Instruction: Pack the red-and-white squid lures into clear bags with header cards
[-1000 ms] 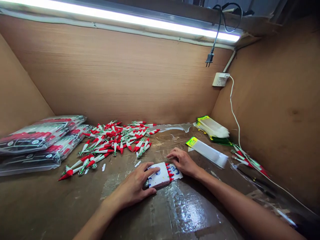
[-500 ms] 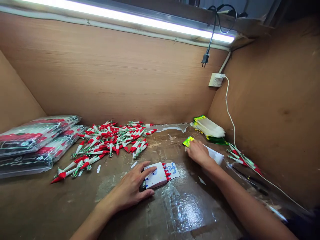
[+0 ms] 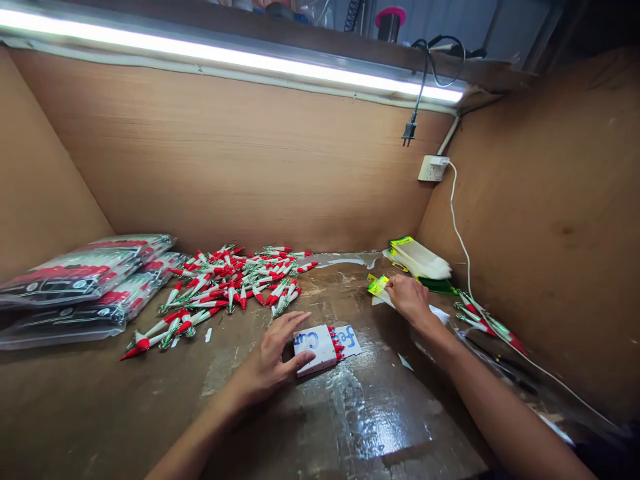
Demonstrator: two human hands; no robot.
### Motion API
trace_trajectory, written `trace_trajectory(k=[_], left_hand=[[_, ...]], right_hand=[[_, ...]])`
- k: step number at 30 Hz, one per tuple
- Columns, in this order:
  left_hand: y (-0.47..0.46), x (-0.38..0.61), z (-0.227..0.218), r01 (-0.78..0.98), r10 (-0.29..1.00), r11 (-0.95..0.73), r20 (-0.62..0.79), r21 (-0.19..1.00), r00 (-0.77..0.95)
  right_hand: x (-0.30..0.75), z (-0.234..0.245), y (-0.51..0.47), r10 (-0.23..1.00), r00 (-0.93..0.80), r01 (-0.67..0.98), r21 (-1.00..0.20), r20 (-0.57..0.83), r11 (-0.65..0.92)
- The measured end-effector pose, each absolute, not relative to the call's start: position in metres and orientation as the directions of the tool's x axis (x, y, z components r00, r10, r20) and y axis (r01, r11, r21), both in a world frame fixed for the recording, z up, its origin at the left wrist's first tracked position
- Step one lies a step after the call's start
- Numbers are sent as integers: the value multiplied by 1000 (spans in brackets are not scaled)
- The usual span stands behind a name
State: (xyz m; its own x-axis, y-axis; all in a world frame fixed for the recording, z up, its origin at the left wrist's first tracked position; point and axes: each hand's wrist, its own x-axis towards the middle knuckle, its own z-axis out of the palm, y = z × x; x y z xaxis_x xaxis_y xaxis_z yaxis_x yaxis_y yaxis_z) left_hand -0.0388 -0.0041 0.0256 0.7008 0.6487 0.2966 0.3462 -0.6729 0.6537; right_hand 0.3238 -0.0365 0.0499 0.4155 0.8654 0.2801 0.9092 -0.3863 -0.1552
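Beside a small white card box point(image 3: 315, 357) with blue lettering, my left hand point(image 3: 275, 353) is open, fingers spread, with the thumb at the box's left end. Red tips of several squid jigs point(image 3: 339, 345) stick out of its right end, over a white card flap point(image 3: 349, 340). My right hand point(image 3: 409, 297) has its fingers closed in a pinch on a clear plastic bag with a yellow-green header point(image 3: 379, 285). That bag lies on white paper or film, partly hidden under my right hand.
Behind my left hand lies a pile of red-and-white squid jigs point(image 3: 235, 273). Filled plastic packs point(image 3: 75, 280) are stacked at left. Header bags point(image 3: 423, 259) lie at back right, and a white cable point(image 3: 463, 247) runs down past more jigs point(image 3: 477, 317).
My left hand has drawn back left from the top of the box, uncovering more lettering. My right hand has shifted slightly right, its fingers gathered on the bag. The view has tilted up.
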Motion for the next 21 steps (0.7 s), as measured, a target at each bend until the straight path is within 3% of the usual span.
trace_trajectory(k=[2,4,6,7,9,11,14,16,17,19,21], left_hand=[[-6,-35,27,229,713,-494,240,838,659],[-10,-31,29,11,749,-163,117,986,653],[-16,-27,31,-182,752,167,-5,969,659],[-19,-26,31,-225,748,269,-56,937,661],[-23,-27,31,-214,755,329,-121,920,644],[-21,-30,30,-170,811,265,-125,949,571],[-14,-36,31,-159,920,116,-45,981,390],[-10,-38,32,-152,944,43,9,987,331],[-9,-37,33,-141,944,20,28,990,328],[-9,-35,33,-106,938,-9,45,994,343],[-10,-32,32,-52,934,-26,43,998,355]], right_hand=[[299,57,-47,873,275,960,-159,403,-229],[261,54,-59,820,-47,986,-108,570,131],[220,43,-70,688,-365,884,1,628,468],[201,37,-75,623,-456,824,37,636,565],[174,28,-82,539,-551,726,47,638,687],[168,27,-85,527,-536,665,-54,660,745],[188,35,-82,664,-212,635,-415,717,652],[206,40,-76,806,71,472,-732,588,492],[214,40,-72,885,113,320,-860,451,397],[222,36,-66,987,-10,10,-987,160,160],[222,27,-62,989,-146,-156,-988,12,-11]])
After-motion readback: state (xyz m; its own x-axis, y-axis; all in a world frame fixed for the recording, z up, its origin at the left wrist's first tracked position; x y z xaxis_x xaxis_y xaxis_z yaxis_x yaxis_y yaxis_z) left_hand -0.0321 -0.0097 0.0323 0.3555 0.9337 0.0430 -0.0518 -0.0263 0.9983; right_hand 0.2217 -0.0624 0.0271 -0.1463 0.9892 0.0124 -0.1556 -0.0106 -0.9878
